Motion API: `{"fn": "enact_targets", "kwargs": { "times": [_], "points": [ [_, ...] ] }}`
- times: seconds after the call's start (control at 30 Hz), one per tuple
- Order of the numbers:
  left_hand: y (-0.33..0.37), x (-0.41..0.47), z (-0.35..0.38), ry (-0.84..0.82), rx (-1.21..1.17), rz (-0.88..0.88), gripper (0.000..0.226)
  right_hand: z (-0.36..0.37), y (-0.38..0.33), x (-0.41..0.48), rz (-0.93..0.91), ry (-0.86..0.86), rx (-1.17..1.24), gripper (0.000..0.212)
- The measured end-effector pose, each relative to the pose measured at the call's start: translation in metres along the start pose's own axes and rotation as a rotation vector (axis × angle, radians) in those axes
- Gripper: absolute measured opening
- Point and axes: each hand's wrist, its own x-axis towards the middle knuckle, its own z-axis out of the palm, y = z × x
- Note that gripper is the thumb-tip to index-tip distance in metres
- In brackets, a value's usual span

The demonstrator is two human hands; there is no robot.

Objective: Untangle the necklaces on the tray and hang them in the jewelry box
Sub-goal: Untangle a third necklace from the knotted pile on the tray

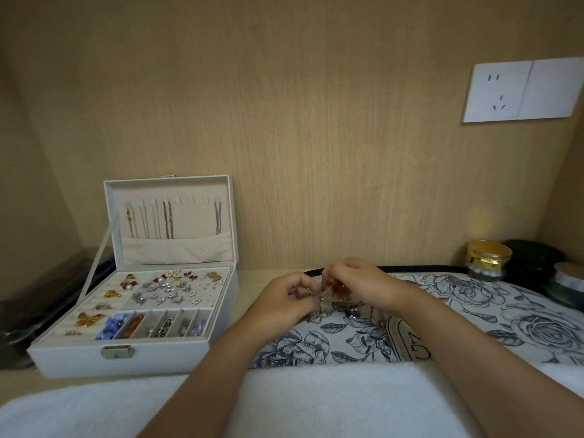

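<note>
White towel nearest, under both forearms. Left hand and right hand, close together over the flowered tray, each pinch a thin tangled necklace strung between them. Left of the hands: open jewelry box, chains hanging in its lid.

Wall socket, gold jar, black case, white towel
</note>
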Motion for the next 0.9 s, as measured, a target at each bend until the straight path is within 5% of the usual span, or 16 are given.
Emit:
{"fn": "enact_targets", "kwargs": {
  "times": [0.37,0.53,0.73,0.9],
  "points": [
    [0.007,-0.003,-0.005,0.248,0.087,0.125,0.016,-0.003,0.0,0.002,0.014,0.093,-0.035,0.055],
    [0.015,-0.006,0.004,0.092,-0.02,0.1,0.023,0.0,-0.005,0.003,-0.035,0.09,0.077,0.047],
    [0.02,0.0,0.0,0.19,0.005,0.051,0.006,-0.006,-0.005,-0.002,-0.049,-0.048,0.138,0.039],
    [0.032,0.001,-0.005,0.068,-0.333,-0.071,0.023,-0.005,-0.006,-0.006,-0.003,-0.168,-0.007,0.04]
  ]
}}
